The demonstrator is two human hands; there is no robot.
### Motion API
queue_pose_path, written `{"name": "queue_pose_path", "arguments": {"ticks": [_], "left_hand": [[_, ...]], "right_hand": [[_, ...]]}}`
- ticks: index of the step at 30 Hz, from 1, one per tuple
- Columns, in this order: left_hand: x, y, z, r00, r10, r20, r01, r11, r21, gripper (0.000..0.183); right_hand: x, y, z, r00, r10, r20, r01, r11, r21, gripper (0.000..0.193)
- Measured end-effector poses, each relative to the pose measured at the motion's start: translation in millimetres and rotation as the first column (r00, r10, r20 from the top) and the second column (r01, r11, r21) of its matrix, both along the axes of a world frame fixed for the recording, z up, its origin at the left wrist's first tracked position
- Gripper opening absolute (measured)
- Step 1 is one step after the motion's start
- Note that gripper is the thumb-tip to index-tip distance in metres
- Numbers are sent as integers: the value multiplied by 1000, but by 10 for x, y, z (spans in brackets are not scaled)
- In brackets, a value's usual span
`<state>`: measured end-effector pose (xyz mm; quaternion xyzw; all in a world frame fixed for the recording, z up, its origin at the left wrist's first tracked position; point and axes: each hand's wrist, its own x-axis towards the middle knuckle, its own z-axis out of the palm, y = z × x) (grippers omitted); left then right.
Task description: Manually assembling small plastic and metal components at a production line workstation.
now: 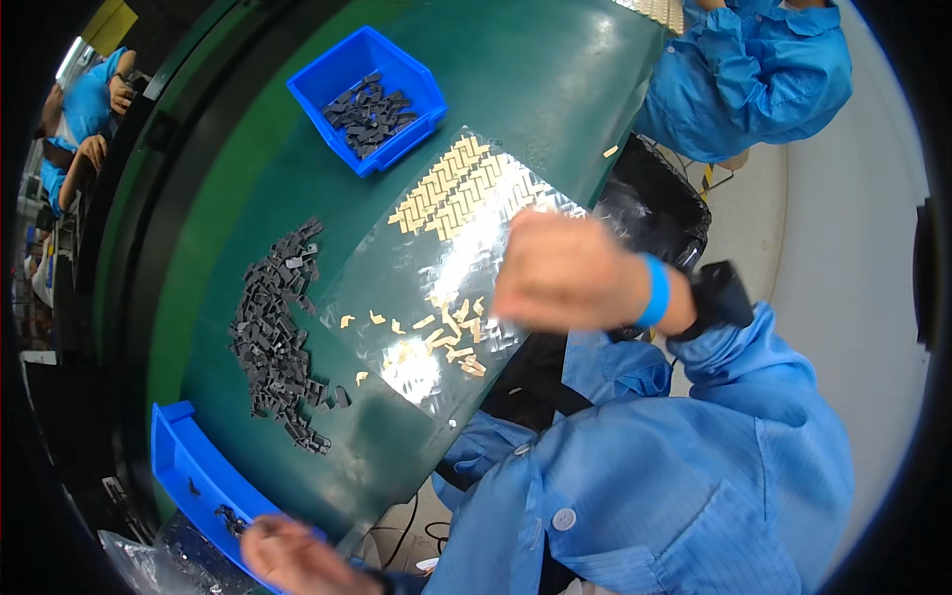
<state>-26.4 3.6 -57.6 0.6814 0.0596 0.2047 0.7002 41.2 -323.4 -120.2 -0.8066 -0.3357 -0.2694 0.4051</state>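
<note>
My right hand [560, 273], with a blue band at the wrist, is curled closed above a clear plastic sheet [372, 268]; whatever its fingers hold is hidden. Under and beside it lie loose cream-coloured small pieces [451, 332], scattered on the sheet. Farther up the sheet, more cream pieces [451, 188] sit in neat slanted rows. Blurred by motion, my left hand [297, 560] is at the near rim of a long blue bin [198, 461] with a few dark pieces in it. Its fingers are too smeared to read.
A long heap of small dark grey pieces [273, 337] covers the green table [516, 79] left of the sheet. Beyond stands a blue bin [421, 129] partly filled with dark pieces. Another person in a blue sleeve [744, 69] is at the far right; others work across the left.
</note>
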Motion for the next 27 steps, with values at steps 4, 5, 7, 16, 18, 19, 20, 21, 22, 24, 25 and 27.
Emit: {"name": "queue_pose_path", "arguments": {"ticks": [4, 5, 7, 16, 18, 19, 20, 21, 22, 24, 25, 27], "left_hand": [[21, 1092, 143, 899, 380, 218, -437, 746, 502, 22], [-26, 1371, 116, 866, 447, 222, -491, 683, 541, 24], [-169, 1753, 50, 881, 438, 180, -410, 515, 753, 29], [230, 844, 80, 903, 273, 331, -318, -92, 944, 35], [341, 597, 77, 946, 95, 310, -311, -6, 951, 35], [404, 518, 9, 979, 3, 206, -206, 11, 979, 43], [467, 43, 84, 977, -153, 146, -130, 109, 986, 31], [494, -504, 191, 945, -311, 103, -43, 193, 980, 24], [489, -714, 157, 913, -407, -2, 72, 158, 985, 32], [651, -1187, -143, 784, -586, -204, 307, 81, 948, 49], [689, -1370, -180, 732, -615, -292, 397, 36, 917, 51], [831, -1617, -338, 704, -657, -270, 395, 46, 918, 53]], "right_hand": [[-77, -621, 76, 945, -299, -135, 274, 945, -179, 10], [-96, -679, 44, 932, -323, -162, 288, 936, -203, 10], [-60, -692, -8, 925, -333, -183, 289, 930, -229, 10], [70, -735, -206, 941, -308, -142, 261, 924, -280, 17], [137, -693, -236, 958, -255, -128, 211, 935, -284, 19], [187, -677, -265, 968, -222, -118, 180, 941, -288, 21], [209, -622, -298, 969, -214, -124, 170, 941, -293, 22], [221, -572, -318, 970, -206, -130, 160, 941, -299, 24], [203, -554, -298, 972, -190, -135, 147, 949, -277, 26], [85, -665, -405, 960, -251, -124, 208, 935, -289, 26], [64, -666, -419, 962, -252, -103, 213, 932, -292, 25], [84, -603, -463, 966, -245, -82, 211, 932, -293, 24]]}}
